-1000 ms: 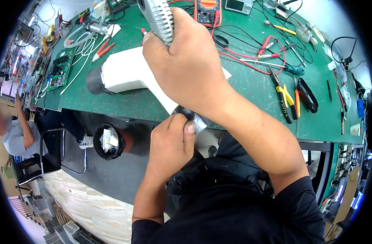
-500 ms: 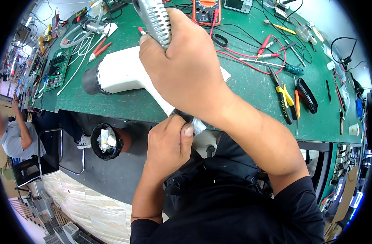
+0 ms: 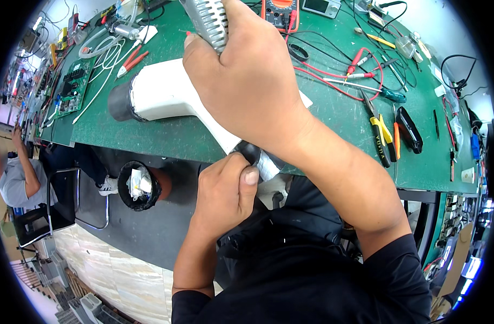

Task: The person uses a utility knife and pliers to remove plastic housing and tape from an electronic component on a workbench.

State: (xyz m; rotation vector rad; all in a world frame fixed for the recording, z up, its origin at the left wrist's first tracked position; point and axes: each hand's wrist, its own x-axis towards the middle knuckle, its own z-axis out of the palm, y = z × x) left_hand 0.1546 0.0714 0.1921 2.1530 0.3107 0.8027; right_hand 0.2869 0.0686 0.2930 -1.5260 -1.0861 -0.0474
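Observation:
A white pistol-shaped housing (image 3: pixel 163 89) with a black round nozzle (image 3: pixel 121 101) lies at the bench's front edge. My right hand (image 3: pixel 252 81) reaches across it, closed round a grey ribbed part with a row of slots (image 3: pixel 209 21); this part runs off the top of the view. At the housing's near end, my left hand (image 3: pixel 225 186) is closed with the thumb pressed to the curled fingers. Beside these fingers are a black end piece (image 3: pixel 249 151) and a silvery wrapped piece (image 3: pixel 268 166). What the fingers grip is hidden.
Right of my hands lie yellow-black pliers (image 3: pixel 381 135), a green-handled screwdriver (image 3: pixel 391 95), a black case (image 3: pixel 409 129) and red test leads. A multimeter (image 3: pixel 280 13) stands at the back. Left are red-handled pliers (image 3: pixel 132 63) and a circuit board (image 3: pixel 71 86). Below is a bin (image 3: pixel 129 202); a person sits far left.
My right hand has shifted slightly up and right at the wrist. More of the black end piece and silvery wrap shows beside my left hand, which has hardly moved.

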